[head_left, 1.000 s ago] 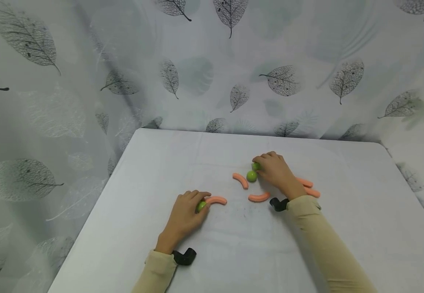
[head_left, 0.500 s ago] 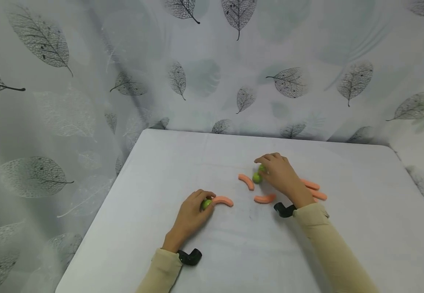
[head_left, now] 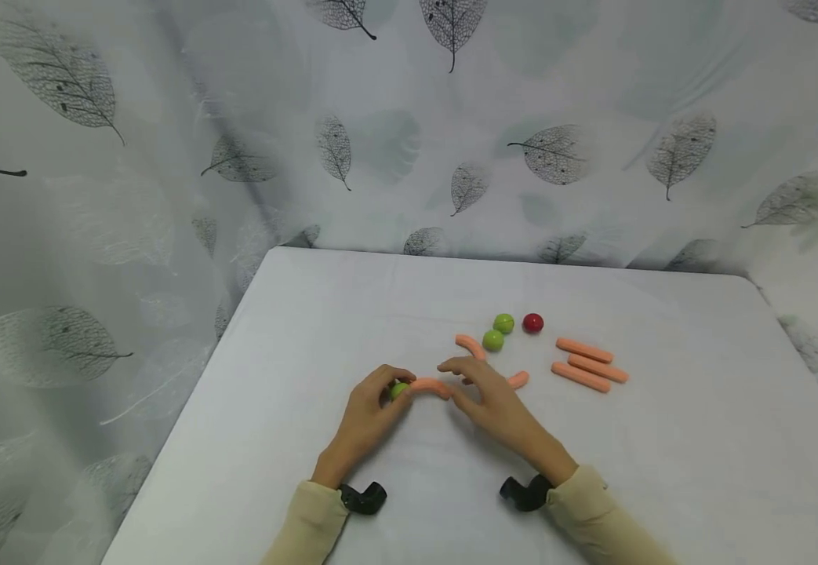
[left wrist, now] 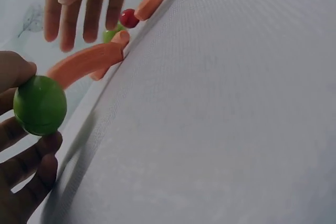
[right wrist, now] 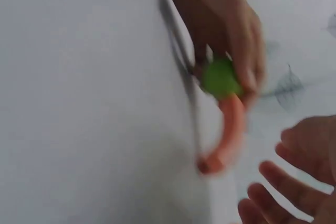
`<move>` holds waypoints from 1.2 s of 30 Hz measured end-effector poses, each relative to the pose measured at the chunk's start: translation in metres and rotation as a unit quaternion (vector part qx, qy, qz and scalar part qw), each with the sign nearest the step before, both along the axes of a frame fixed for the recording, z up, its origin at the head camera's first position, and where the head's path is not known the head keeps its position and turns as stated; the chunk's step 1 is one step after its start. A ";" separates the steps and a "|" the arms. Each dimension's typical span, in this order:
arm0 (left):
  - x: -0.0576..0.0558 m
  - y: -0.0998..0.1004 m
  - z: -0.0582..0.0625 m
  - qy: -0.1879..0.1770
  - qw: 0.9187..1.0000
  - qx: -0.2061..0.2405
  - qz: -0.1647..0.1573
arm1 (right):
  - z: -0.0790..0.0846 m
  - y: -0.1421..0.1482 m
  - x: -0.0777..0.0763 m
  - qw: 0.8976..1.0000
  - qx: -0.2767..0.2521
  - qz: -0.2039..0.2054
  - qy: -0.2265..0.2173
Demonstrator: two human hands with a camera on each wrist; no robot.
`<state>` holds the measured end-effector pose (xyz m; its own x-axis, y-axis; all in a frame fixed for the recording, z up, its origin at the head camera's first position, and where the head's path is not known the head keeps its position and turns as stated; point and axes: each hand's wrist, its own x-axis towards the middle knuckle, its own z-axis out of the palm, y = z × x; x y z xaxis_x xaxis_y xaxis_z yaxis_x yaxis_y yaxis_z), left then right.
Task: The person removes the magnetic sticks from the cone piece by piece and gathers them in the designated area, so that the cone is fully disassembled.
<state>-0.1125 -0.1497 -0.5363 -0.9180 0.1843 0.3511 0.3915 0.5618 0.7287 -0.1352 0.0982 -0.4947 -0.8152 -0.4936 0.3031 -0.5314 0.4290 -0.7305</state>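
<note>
My left hand (head_left: 369,412) holds a small glossy green ball (left wrist: 40,106) between thumb and fingertips, low over the white table. One end of a curved orange sausage-like stick (head_left: 428,385) meets this ball, and the stick arcs away to the right. Just off the stick's other end is my right hand (head_left: 496,408), fingers spread and nothing in its grasp. In the right wrist view its fingers (right wrist: 294,187) are apart from the stick. Behind the right hand, another curved orange stick (head_left: 518,380) is partly covered.
A third curved stick (head_left: 470,344) lies farther back, beside two green balls, a nearer one (head_left: 493,340) and a farther one (head_left: 503,323). Right of them is a red ball (head_left: 532,322). Three straight orange sticks (head_left: 585,350) lie on the right. A leaf-print curtain hangs behind the table (head_left: 698,439).
My right hand has left the far green ball and come toward me and leftward to the curved stick, uncovering the red ball and straight sticks. My left hand keeps its grip on the ball.
</note>
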 end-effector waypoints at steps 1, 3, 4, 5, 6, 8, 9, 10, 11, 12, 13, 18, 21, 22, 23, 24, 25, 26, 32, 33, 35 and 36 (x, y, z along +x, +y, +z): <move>0.000 0.000 -0.001 0.003 1.000 0.010 -0.005 | -0.005 -0.004 0.005 1.000 -0.017 0.002 -0.011; 0.000 0.000 -0.002 0.004 1.000 0.027 -0.013 | -0.014 -0.011 0.013 0.998 -0.047 0.007 -0.033; 0.000 0.000 -0.002 0.003 0.999 0.036 -0.017 | -0.018 -0.013 0.015 0.997 -0.055 0.006 -0.046; -0.001 0.000 -0.002 0.002 0.999 0.044 -0.021 | -0.021 -0.015 0.016 0.996 -0.065 0.005 -0.061; -0.001 0.000 -0.003 0.001 0.998 0.053 -0.026 | -0.024 -0.015 0.017 0.995 -0.071 0.004 -0.076; -0.002 -0.001 -0.002 -0.002 0.997 0.065 -0.033 | -0.029 -0.016 0.017 0.992 -0.081 0.001 -0.102; -0.002 -0.002 -0.002 -0.002 0.997 0.070 -0.036 | -0.031 -0.017 0.016 0.991 -0.081 0.000 -0.109; -0.002 -0.002 -0.002 -0.002 0.996 0.074 -0.040 | -0.032 -0.017 0.016 0.990 -0.082 -0.001 -0.116; -0.003 -0.003 -0.002 0.000 0.996 0.076 -0.044 | -0.034 -0.017 0.014 0.989 -0.085 0.000 -0.122; -0.002 -0.003 -0.002 0.003 0.996 0.077 -0.048 | -0.035 -0.017 0.013 0.988 -0.087 0.001 -0.126; -0.002 -0.004 -0.001 0.005 0.996 0.078 -0.051 | -0.036 -0.017 0.012 0.988 -0.087 0.002 -0.129; -0.002 -0.004 -0.003 0.006 0.994 0.084 -0.063 | -0.041 -0.018 0.010 0.990 -0.083 -0.002 -0.112; -0.002 -0.003 -0.006 0.000 0.995 0.085 -0.061 | -0.044 -0.017 0.011 0.992 -0.077 -0.001 -0.099; -0.003 -0.002 -0.007 -0.003 0.995 0.085 -0.060 | -0.044 -0.017 0.010 0.993 -0.076 0.000 -0.094; -0.003 -0.001 -0.007 -0.005 0.995 0.085 -0.058 | -0.044 -0.016 0.010 0.993 -0.075 0.001 -0.093; -0.004 0.000 -0.007 -0.006 0.995 0.086 -0.056 | -0.043 -0.016 0.010 0.993 -0.078 0.002 -0.091; -0.003 0.000 -0.007 -0.006 0.995 0.086 -0.054 | -0.044 -0.016 0.010 0.993 -0.078 0.001 -0.089; -0.002 0.000 -0.007 -0.007 0.995 0.084 -0.051 | -0.043 -0.017 0.010 0.993 -0.079 0.000 -0.090; -0.001 -0.002 -0.009 0.007 0.996 0.071 -0.052 | -0.043 -0.019 0.011 0.993 -0.084 -0.002 -0.079; -0.001 -0.003 -0.009 0.013 0.996 0.068 -0.053 | -0.043 -0.020 0.011 0.993 -0.087 -0.002 -0.076; -0.001 -0.003 -0.010 0.023 0.996 0.061 -0.054 | -0.043 -0.020 0.011 0.993 -0.093 -0.004 -0.075; -0.002 -0.004 -0.010 0.025 0.996 0.060 -0.053 | -0.043 -0.020 0.011 0.992 -0.097 -0.005 -0.076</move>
